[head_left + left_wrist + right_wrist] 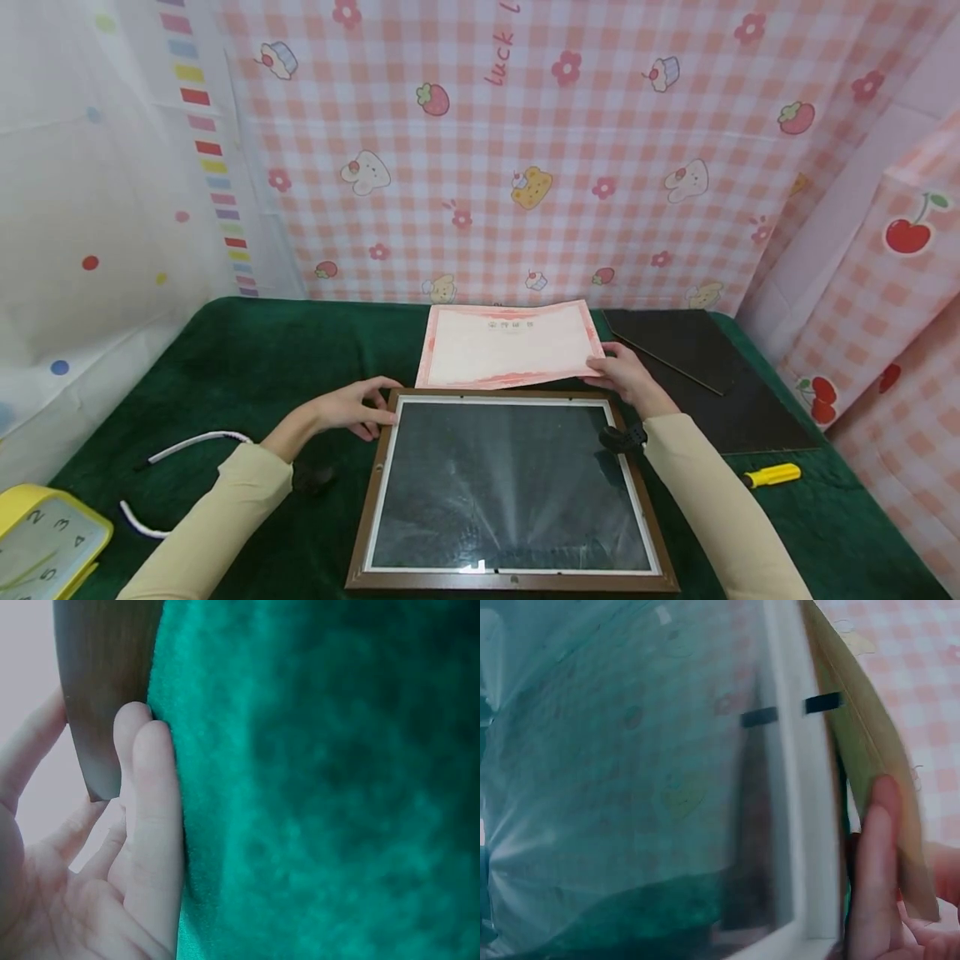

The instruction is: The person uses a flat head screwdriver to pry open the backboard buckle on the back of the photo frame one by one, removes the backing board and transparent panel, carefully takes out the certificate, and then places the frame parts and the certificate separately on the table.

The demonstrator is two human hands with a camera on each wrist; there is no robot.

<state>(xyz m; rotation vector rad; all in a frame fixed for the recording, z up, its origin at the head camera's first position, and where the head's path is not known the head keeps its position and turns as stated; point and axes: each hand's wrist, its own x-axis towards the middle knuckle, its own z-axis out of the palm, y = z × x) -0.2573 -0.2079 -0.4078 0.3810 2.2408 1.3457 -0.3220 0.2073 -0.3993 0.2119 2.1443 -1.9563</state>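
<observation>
A brown picture frame [365, 533] with a white inner border lies flat, its clear pane showing dark inside. My left hand [358, 408] holds the frame's far left corner; in the left wrist view the thumb and fingers [156, 780] lie on either side of the brown wood. Beyond the frame's far edge is a certificate sheet [510, 350] with a pink patterned border, its print upside down. My right hand [626, 375] pinches the sheet's near right corner. In the right wrist view a finger [877, 855] lies along the sheet's underside, beside the frame's white border [810, 787].
Two dark boards [720, 400] overlap at the back right. A yellow-handled screwdriver [772, 475] lies near them. White cord-like pieces [198, 437] are on the green cloth [300, 342] at left. A yellow clock [52, 542] stands front left. A checked curtain [480, 167] hangs behind.
</observation>
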